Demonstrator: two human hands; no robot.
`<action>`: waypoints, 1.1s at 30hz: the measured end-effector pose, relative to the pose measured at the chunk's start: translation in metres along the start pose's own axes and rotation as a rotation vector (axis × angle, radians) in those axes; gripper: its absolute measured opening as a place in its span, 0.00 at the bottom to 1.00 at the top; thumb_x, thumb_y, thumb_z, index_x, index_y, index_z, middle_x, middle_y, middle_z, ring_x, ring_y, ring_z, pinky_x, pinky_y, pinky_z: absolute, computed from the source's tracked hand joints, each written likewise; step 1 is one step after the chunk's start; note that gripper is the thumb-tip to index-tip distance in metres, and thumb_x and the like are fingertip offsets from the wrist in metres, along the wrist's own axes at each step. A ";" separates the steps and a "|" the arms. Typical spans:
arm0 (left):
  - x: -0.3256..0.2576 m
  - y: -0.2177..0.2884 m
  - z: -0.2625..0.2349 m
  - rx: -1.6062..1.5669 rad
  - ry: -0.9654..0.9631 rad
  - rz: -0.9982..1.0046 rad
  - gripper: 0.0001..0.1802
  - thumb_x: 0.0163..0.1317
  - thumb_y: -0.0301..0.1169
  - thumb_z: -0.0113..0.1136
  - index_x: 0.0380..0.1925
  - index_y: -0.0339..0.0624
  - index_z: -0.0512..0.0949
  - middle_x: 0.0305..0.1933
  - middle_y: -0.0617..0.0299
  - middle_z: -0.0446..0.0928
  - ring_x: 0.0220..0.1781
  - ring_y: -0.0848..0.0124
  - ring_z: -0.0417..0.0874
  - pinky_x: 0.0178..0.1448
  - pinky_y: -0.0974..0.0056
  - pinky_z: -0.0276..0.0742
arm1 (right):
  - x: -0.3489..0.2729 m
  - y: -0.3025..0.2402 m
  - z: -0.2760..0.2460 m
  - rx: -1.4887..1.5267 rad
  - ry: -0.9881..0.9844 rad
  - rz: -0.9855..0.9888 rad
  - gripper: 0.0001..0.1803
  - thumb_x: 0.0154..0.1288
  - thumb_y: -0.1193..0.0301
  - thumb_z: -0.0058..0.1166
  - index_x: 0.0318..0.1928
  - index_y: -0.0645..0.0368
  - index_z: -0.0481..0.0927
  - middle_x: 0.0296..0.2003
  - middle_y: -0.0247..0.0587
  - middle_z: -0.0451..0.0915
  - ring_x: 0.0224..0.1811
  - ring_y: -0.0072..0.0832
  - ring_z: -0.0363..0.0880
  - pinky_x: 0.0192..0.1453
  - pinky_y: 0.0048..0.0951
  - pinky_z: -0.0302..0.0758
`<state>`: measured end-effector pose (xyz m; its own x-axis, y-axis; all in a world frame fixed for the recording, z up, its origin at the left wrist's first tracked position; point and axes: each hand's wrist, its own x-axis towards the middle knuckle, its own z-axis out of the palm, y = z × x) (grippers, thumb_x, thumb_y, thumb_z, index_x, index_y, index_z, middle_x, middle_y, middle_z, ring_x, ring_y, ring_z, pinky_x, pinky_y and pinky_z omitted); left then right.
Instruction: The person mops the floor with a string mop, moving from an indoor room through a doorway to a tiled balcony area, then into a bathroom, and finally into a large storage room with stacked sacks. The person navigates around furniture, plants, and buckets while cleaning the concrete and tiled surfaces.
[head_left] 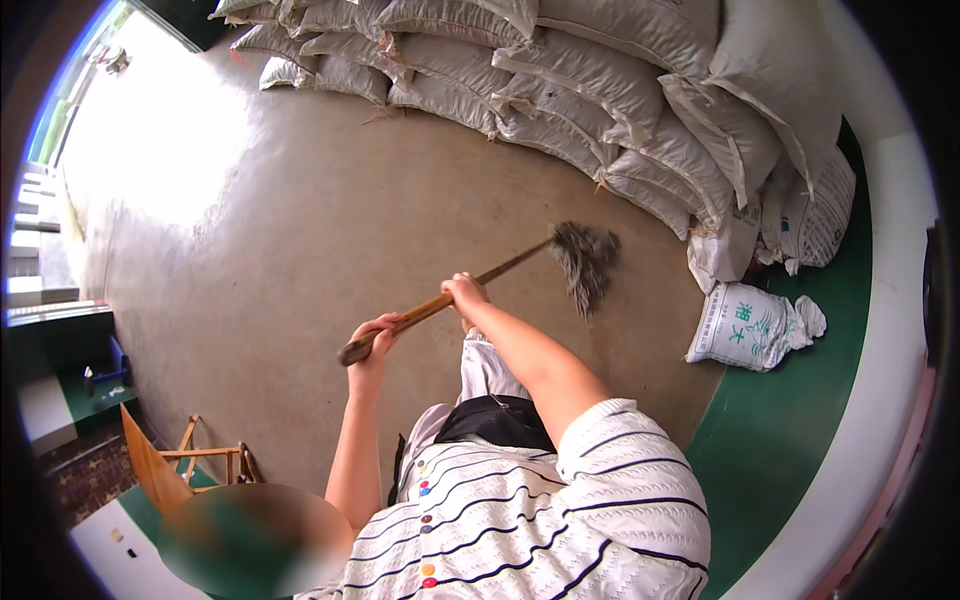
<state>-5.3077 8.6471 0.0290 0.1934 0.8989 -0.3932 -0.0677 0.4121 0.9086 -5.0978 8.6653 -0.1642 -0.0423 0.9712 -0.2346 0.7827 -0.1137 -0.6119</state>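
Observation:
Both my hands grip the wooden handle of a mop (518,260), which slants from the lower left up to the right. My left hand (375,335) is wrapped round the handle close to its thick top end. Farther along the shaft, my right hand (464,293) is closed around it. The grey string mop head (585,262) rests on the floor (300,220), a short way in front of the stacked sacks.
White woven sacks (440,65) are piled along the far side and right. A tied printed sack (745,325) lies at the right, by the green floor border (770,440). A wooden chair (215,455) stands at the lower left. Bright light glares on the floor at upper left.

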 end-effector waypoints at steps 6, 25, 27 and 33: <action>-0.016 -0.021 -0.022 -0.139 0.314 0.110 0.09 0.65 0.30 0.52 0.42 0.39 0.73 0.57 0.53 0.72 0.61 0.63 0.71 0.63 0.60 0.71 | 0.076 -0.052 0.017 -0.081 -0.293 -0.150 0.09 0.52 0.74 0.57 0.34 0.44 0.80 0.39 0.34 0.76 0.52 0.34 0.71 0.60 0.47 0.67; 0.086 0.047 -0.039 0.289 -0.240 0.130 0.07 0.62 0.30 0.56 0.35 0.37 0.77 0.47 0.55 0.80 0.52 0.69 0.77 0.59 0.64 0.70 | 0.070 -0.021 0.006 -0.007 0.121 0.057 0.19 0.32 0.62 0.76 0.25 0.51 0.78 0.31 0.39 0.79 0.40 0.40 0.77 0.48 0.37 0.73; 0.097 0.029 -0.016 0.259 -0.333 0.126 0.05 0.61 0.22 0.54 0.35 0.34 0.77 0.45 0.56 0.80 0.49 0.71 0.77 0.58 0.65 0.71 | 0.038 0.005 -0.001 0.029 0.201 0.170 0.19 0.33 0.63 0.76 0.26 0.51 0.78 0.32 0.39 0.79 0.42 0.39 0.77 0.48 0.37 0.72; 0.092 -0.005 0.055 0.225 -0.646 0.082 0.06 0.59 0.21 0.55 0.35 0.36 0.79 0.40 0.59 0.82 0.43 0.75 0.79 0.51 0.69 0.74 | -0.067 0.072 0.008 0.184 0.430 0.303 0.18 0.32 0.67 0.74 0.22 0.56 0.75 0.26 0.44 0.77 0.31 0.44 0.77 0.37 0.41 0.74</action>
<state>-5.2362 8.7200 -0.0038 0.7460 0.6276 -0.2228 0.0846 0.2425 0.9665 -5.0436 8.5899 -0.1990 0.4552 0.8830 -0.1148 0.5977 -0.3986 -0.6956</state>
